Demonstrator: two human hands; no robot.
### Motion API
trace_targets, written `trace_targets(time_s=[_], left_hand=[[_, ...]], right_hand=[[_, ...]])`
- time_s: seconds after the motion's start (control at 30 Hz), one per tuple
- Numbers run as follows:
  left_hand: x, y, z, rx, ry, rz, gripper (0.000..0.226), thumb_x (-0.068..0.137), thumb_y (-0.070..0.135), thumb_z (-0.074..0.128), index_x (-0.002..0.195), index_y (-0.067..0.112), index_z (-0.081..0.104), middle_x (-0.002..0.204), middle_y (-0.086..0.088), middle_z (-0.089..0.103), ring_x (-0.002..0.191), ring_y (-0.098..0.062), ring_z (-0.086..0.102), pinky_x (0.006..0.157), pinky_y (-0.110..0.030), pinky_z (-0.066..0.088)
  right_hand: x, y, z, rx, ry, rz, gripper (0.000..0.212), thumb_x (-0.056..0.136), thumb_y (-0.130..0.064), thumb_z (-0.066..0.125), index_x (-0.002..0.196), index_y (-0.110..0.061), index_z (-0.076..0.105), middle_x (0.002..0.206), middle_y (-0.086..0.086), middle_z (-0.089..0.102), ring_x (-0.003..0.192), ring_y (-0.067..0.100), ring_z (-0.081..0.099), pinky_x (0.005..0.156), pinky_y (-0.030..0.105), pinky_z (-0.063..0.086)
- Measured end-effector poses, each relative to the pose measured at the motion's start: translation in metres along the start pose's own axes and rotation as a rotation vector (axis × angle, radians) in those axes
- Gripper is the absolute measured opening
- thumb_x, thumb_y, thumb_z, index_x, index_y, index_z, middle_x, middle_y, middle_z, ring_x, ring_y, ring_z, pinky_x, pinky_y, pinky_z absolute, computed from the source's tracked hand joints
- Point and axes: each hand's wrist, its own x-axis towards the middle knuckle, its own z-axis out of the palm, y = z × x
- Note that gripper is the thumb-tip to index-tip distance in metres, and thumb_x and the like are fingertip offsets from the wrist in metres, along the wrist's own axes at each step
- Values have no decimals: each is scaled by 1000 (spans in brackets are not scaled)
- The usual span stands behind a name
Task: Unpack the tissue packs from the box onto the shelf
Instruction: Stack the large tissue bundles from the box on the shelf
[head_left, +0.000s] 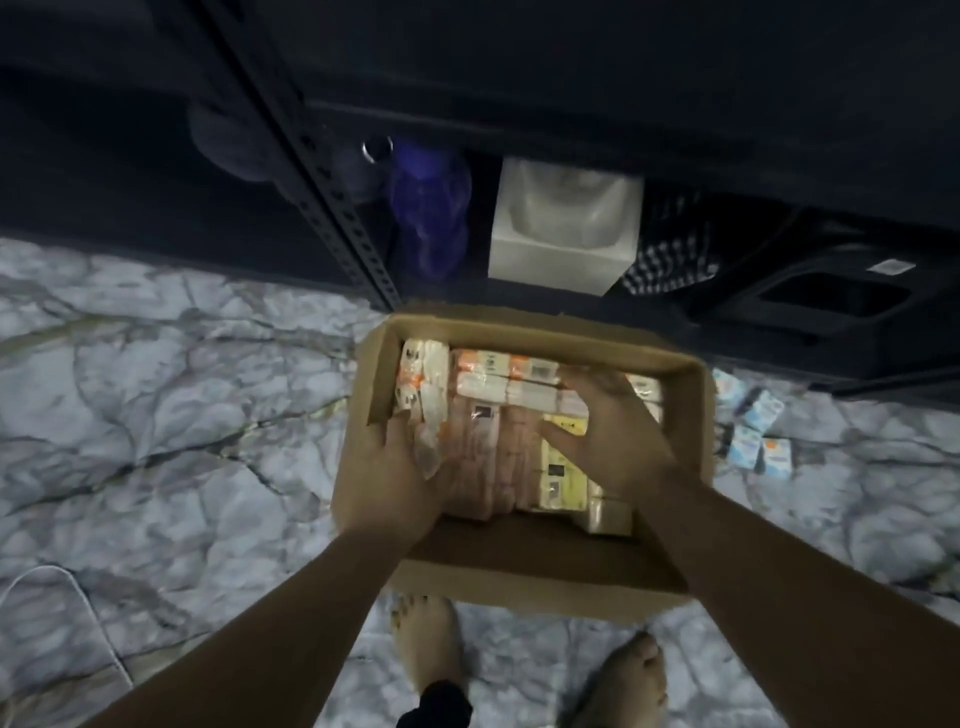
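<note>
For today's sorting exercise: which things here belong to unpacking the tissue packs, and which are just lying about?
Belong to the job:
cardboard box
tissue packs
dark shelf
left hand
right hand

Lying about:
white container
purple bag
small blue cartons
white cable

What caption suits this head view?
Both hands, left and right, reach into an open brown cardboard box of plastic-wrapped tissue packs.
</note>
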Motion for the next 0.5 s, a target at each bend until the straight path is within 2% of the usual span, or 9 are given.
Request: trace_targets(time_s=[0.13,0.23,0.37,0.43,0.5], left_hand=[[27,-2,26,-53,12,28,97,89,62,66,163,24,16,164,-1,26,149,-23,34,115,-40,37],[39,-2,46,-44,36,39,109,89,55,72,164,20,1,164,-9,23,151,-27,27,118,-42,34],[46,-6,59,13,67,20,120,78,47,86,164,15,10,147,-12,35,136,-30,36,109,-43,42],[47,-3,62,-2,82,22,109,79,38,85,162,14,19,147,-14,33,135,-32,36,110,-43,43],[48,-1,64,-45,61,4,95,84,29,79,160,18,22,152,-16,28,138,-37,37,112,-46,42]], right_hand=[[38,18,37,-147,36,-85,81,85,-63,73,151,-21,50,153,6,53,142,28,46,120,43,31],[50,30,51,-199,28,-47,88,85,-72,67,154,-24,43,153,4,51,138,30,45,117,46,31],[53,41,63,-298,17,-17,83,82,-58,74,154,-30,43,144,6,58,124,36,47,100,47,35],[49,44,67,-305,49,-15,79,80,-53,78,151,-33,47,134,4,66,117,37,48,95,46,36],[44,47,68,-277,86,-16,75,79,-56,77,146,-32,53,129,4,68,114,38,53,93,47,40]])
